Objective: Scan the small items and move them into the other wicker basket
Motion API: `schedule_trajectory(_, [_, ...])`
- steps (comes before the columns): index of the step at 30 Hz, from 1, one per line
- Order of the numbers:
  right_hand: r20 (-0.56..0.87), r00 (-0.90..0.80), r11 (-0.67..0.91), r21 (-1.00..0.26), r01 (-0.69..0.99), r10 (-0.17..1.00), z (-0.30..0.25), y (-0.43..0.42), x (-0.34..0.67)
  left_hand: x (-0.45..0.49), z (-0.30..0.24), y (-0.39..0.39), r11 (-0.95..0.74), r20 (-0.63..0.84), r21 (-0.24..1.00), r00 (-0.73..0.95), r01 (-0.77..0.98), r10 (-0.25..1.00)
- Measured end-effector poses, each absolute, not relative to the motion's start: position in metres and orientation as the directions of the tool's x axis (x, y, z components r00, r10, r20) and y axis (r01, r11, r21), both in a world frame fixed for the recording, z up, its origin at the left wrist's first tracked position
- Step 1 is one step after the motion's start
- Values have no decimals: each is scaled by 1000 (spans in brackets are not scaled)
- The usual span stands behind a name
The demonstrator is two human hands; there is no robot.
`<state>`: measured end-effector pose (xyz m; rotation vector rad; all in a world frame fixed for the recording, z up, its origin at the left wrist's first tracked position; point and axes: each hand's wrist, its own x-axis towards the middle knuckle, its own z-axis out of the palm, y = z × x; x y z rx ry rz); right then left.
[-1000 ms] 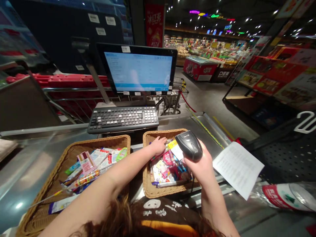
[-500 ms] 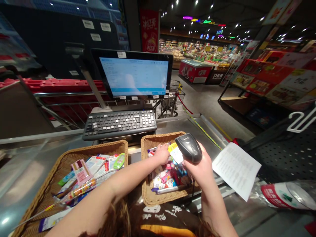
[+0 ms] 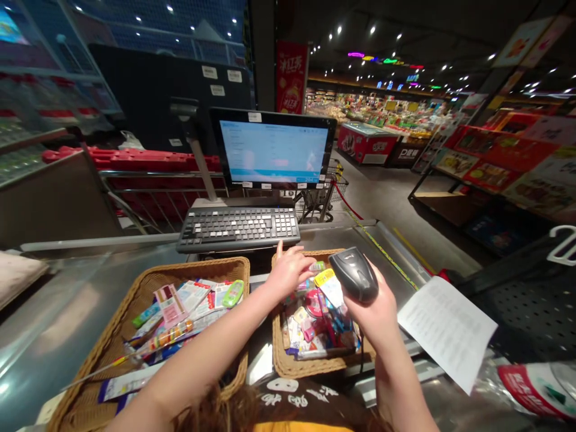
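Observation:
My right hand (image 3: 375,312) is wrapped round a black handheld barcode scanner (image 3: 354,275), held over the right side of a wicker basket (image 3: 324,366) full of small packaged sweets (image 3: 310,327). At that basket's back left corner hovers my left hand (image 3: 290,271), fingers spread, one pointing up towards the keyboard (image 3: 240,229). A small green item (image 3: 317,266) shows by the left hand; whether they touch I cannot tell. In the left wicker basket (image 3: 130,294) lie several packets, among them a pink one (image 3: 171,306) and a bright green one (image 3: 233,294).
Behind the keyboard stands a lit monitor (image 3: 275,151) on the metal counter. A printed sheet (image 3: 447,330) lies to the right, near a clear bottle with a red and white label (image 3: 535,387). Red stacked goods (image 3: 499,150) stand beyond the counter on the right.
My left hand has come up out of the right basket and towards the keyboard, its fingers spreading. The scanner stays in my right hand above the basket. The view has shifted left.

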<state>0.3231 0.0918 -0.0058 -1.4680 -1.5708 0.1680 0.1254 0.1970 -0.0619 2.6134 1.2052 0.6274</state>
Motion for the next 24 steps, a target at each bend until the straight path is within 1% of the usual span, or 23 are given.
schedule_trajectory(3, [543,120,314,-637,704,831,-4,92,316,134,-87,200,-707,106,257,707,660,699])
schedule_trajectory(5, [556,108,334,-631,700,824,-2,90,313,141,-106,201,-711,-10,190,726,677,688])
schedule_trajectory(8, [560,115,337,-636,694,821,0,85,312,145,-129,202,-682,-113,112,691,722,714])
schedule_trajectory(11, [541,127,319,-652,688,831,1,82,312,138,-140,205,-658,-142,70,660,750,738])
schedule_trajectory(15, [524,144,300,-667,682,839,-2,83,312,123,-132,209,-668,-113,56,669,742,735])
schedule_trajectory(19, [507,151,286,-679,676,848,-6,87,313,108,-102,207,-704,-20,82,708,705,706])
schedule_trajectory(22, [489,149,273,-686,674,860,-7,88,311,92,-70,200,-709,123,81,699,700,704])
schedule_trajectory(24, [483,144,273,-688,673,864,-6,88,308,79,-50,194,-708,269,61,672,704,690])
